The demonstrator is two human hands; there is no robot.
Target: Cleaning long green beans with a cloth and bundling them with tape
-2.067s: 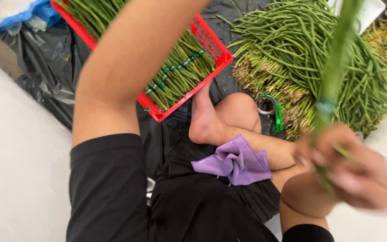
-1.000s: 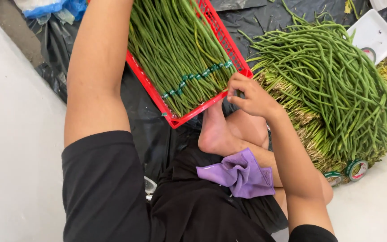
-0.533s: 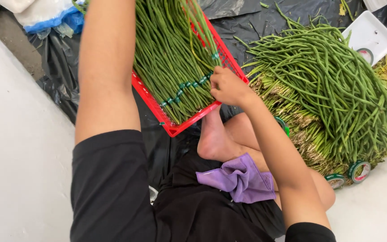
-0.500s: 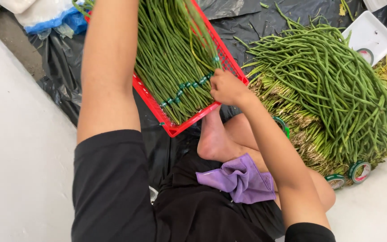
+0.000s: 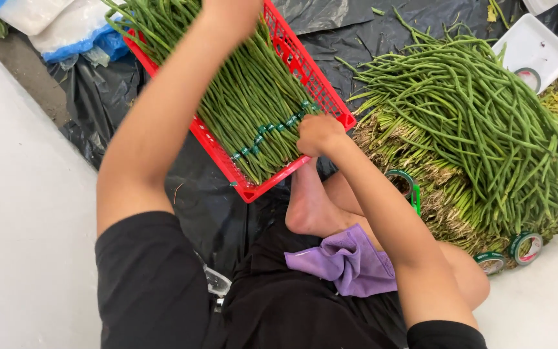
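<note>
Now the left hand (image 5: 230, 10), cut off top-centre, grip unreadable; right hand (image 5: 318, 134) fisted on bundled beans (image 5: 253, 110) in the red crate (image 5: 305, 71).

Both arms outstretched, right hand (image 5: 318, 134) fisted.

Two seconds back my right hand (image 5: 318, 134) is raised near the camera, gripping a blurred bunch of long beans; now it is down at the near right corner of the red crate (image 5: 305, 68), closed on the taped ends of the bundles (image 5: 253, 103) lying there. A second ago it rests on the crate's right rim, so it moves slightly left, in over the beans. My left hand (image 5: 230, 10) reaches further across the crate.
</note>
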